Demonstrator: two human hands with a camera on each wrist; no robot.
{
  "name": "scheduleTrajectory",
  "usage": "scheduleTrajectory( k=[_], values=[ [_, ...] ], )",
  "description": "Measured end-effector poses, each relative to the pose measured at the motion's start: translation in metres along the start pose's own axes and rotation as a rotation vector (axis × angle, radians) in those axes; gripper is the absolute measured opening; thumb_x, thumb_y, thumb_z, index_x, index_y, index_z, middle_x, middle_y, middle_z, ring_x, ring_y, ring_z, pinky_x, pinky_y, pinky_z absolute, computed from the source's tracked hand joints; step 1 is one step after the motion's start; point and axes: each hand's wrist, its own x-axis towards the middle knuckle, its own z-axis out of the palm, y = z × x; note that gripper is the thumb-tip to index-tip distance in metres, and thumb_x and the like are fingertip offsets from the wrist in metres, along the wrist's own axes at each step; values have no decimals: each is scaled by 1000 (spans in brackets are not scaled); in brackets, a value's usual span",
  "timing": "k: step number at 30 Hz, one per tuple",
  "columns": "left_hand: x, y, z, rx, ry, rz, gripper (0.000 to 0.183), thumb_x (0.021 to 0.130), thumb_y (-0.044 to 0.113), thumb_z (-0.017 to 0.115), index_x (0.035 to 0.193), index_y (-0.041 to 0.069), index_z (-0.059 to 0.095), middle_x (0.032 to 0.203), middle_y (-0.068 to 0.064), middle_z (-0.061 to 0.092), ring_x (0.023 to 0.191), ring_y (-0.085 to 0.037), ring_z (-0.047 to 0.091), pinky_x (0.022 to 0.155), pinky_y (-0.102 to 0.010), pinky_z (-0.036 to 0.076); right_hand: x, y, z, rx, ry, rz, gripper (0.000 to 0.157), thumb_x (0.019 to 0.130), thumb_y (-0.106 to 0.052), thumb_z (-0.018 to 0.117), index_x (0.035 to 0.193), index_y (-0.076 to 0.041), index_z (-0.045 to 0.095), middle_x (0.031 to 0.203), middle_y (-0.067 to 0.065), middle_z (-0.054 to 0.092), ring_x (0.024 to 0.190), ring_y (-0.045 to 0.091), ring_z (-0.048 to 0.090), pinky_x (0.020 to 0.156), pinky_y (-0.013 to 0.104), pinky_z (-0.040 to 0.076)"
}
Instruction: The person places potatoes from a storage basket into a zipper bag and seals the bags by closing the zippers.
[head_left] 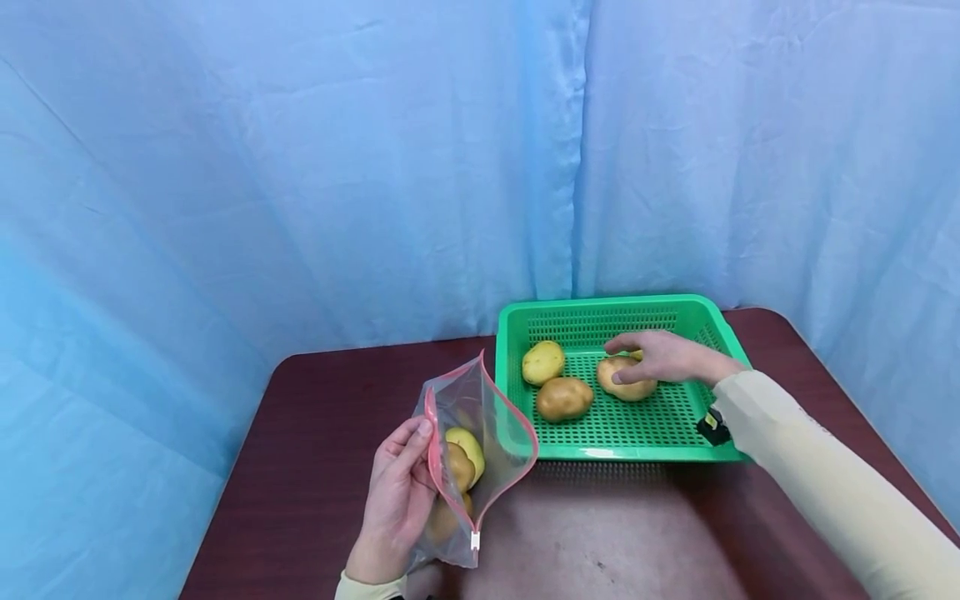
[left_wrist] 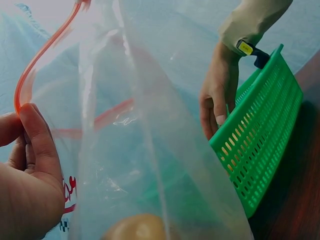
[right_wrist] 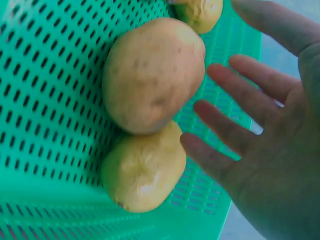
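My left hand (head_left: 397,492) pinches the pink-edged rim of a clear zipper bag (head_left: 504,417) between thumb and fingers. The bag's mouth gapes, and a white slider sits at its lower corner. Inside it lie several potatoes (head_left: 467,450), one of them yellower than the rest. My right hand (head_left: 663,357) reaches into the green basket (head_left: 600,454), over a large tan potato (head_left: 624,387). Seen from the right wrist, its fingers (right_wrist: 215,122) are spread beside that potato (right_wrist: 155,75), and a yellower potato (right_wrist: 145,172) lies against it.
Two more potatoes, a yellow one (head_left: 543,363) and a brown one (head_left: 564,399), lie in the basket's left part. The basket stands toward the back right of a dark red-brown table (head_left: 315,467). Blue curtains (head_left: 375,167) hang behind and at both sides.
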Motion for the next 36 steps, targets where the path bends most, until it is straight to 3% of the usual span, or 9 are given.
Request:
scheduleTrajectory(
  k=[6,18,25,31,36],
  values=[
    [-1,-1,-1,-2,7,-2,25,107,2,53,96,10,74,79,1,70,68,-6,68,60,-18,55,1,8,-4,5,-14,30,67,96,-40,73,149,-5,53,151,23,50,138,46,46,106,62,43],
    [0,-3,-2,16,2,1,28,107,1,50,97,11,74,79,2,70,68,-5,68,59,-17,55,12,17,4,39,-20,-33,69,93,-38,78,146,-1,54,143,20,57,119,31,58,95,48,49],
    [2,-4,-1,19,-5,3,30,108,0,48,98,11,75,81,3,70,69,-4,68,61,-16,55,18,23,10,64,17,-17,74,91,-38,80,149,-2,51,144,21,55,122,33,56,95,47,49],
    [2,-5,0,21,12,6,29,107,0,50,97,10,75,81,2,70,69,-4,67,62,-16,55,22,25,19,-32,24,-16,79,87,-39,83,149,-2,50,132,16,61,100,24,59,81,41,50],
    [3,-7,0,25,6,3,29,107,0,50,98,11,76,83,3,70,72,-4,68,65,-16,56,23,26,24,-64,5,-21,76,89,-33,81,150,-2,49,121,12,66,88,20,58,75,39,48]
  ],
)
